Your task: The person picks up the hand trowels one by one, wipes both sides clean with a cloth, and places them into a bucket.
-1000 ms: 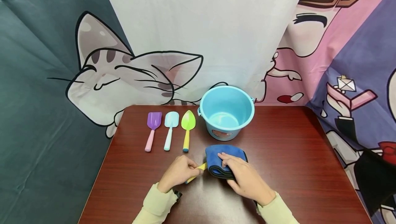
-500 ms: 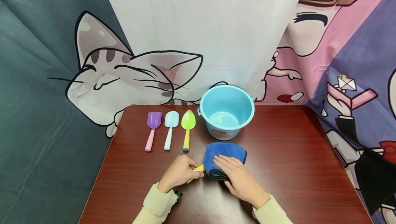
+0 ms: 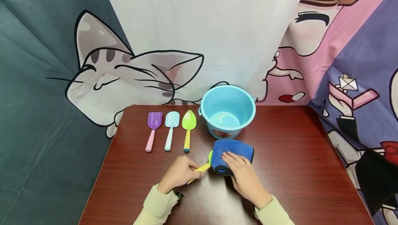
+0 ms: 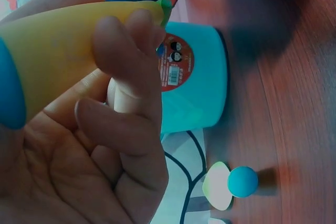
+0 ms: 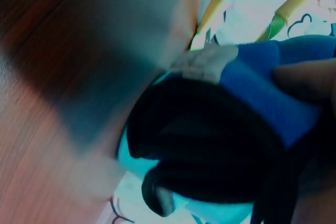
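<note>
You can read no words — the blue bucket (image 4: 202, 103) bears a round label (image 4: 184, 59) with a barcode (image 4: 172, 75), its print too small.

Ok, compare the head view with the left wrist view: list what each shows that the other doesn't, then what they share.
Only the head view: the purple scoop, the right hand on the blue cloth, and the inside of the bucket.

Only the left wrist view: the palm of the left hand and the barcode on the bucket's round sticker.

Both: the yellow-handled trowel in the left hand, the blue cloth, the bucket and the tabletop.
</note>
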Motion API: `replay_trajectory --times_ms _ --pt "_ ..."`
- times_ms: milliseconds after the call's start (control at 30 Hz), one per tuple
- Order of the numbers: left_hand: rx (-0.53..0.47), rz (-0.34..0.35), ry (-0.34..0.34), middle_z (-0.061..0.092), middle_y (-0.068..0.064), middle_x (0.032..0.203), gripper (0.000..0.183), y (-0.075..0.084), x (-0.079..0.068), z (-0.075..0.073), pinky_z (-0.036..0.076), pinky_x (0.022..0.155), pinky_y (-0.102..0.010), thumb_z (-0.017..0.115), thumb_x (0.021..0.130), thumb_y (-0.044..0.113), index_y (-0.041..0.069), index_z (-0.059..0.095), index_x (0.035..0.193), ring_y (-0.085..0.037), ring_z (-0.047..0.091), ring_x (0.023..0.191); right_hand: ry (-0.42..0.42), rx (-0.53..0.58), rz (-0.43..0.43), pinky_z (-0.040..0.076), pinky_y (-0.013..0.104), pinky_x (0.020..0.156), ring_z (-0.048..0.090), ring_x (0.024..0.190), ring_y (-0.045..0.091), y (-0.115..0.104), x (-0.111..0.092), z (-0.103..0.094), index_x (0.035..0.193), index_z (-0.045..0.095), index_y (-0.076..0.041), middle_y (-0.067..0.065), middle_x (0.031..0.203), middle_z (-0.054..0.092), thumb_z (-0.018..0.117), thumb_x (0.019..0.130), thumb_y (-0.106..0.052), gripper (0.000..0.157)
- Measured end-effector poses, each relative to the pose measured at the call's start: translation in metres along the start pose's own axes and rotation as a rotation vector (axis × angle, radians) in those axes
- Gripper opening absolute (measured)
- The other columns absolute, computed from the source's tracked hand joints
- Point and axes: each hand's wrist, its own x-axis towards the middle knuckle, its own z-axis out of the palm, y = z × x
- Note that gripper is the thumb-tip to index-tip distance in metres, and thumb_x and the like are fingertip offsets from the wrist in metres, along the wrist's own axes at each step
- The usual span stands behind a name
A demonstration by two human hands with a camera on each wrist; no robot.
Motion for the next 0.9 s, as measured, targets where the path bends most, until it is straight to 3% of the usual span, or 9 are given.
replay_trajectory --times_ms 233,433,567,667,900 --pt "-0.027 -0.010 -0.011 0.061 0.015 0.054 0.005 -0.003 -0.001 0.000 0.041 0.045 -0.023 0.083 0.079 0.025 0.021 0.080 0.077 -0.005 0.051 0.048 0.154 0.022 0.064 0.048 0.049 0.099 0.059 0.123 0.034 0.012 -0.001 -0.006 0.132 0.061 0.003 0.017 0.132 0.064 0.058 0.075 0.015 0.058" --pt "-0.052 -0.009 -0.017 0.063 0.014 0.058 0.010 -0.006 -0.002 -0.002 0.043 0.047 -0.024 0.083 0.081 0.030 0.021 0.081 0.076 -0.006 0.053 0.052 0.315 0.071 0.135 0.050 0.047 0.092 0.061 0.118 0.035 0.017 -0.002 -0.013 0.139 0.056 0.002 0.017 0.132 0.062 0.067 0.067 0.022 0.075" --pt "-0.051 -0.004 -0.017 0.063 0.014 0.059 0.012 -0.006 -0.002 -0.003 0.044 0.047 -0.025 0.083 0.082 0.030 0.019 0.081 0.079 -0.006 0.054 0.053 0.383 0.102 0.131 0.043 0.038 0.101 0.059 0.121 0.036 0.013 0.001 -0.016 0.143 0.054 -0.001 0.015 0.137 0.060 0.067 0.064 0.025 0.084" --pt "-0.043 -0.002 -0.014 0.063 0.015 0.059 0.010 -0.005 -0.001 -0.002 0.044 0.047 -0.025 0.083 0.082 0.028 0.019 0.081 0.079 -0.005 0.054 0.052 0.389 0.139 0.114 0.035 0.030 0.111 0.057 0.124 0.036 0.009 0.003 -0.017 0.144 0.053 -0.002 0.015 0.139 0.059 0.064 0.066 0.026 0.083" --pt "-0.020 -0.014 -0.003 0.061 0.015 0.056 0.010 -0.004 0.001 0.002 0.043 0.046 -0.024 0.083 0.080 0.028 0.019 0.081 0.078 -0.004 0.052 0.049 0.324 0.203 0.018 0.035 0.036 0.113 0.053 0.130 0.032 0.001 0.005 -0.012 0.142 0.054 0.000 0.015 0.141 0.057 0.053 0.074 0.017 0.070"
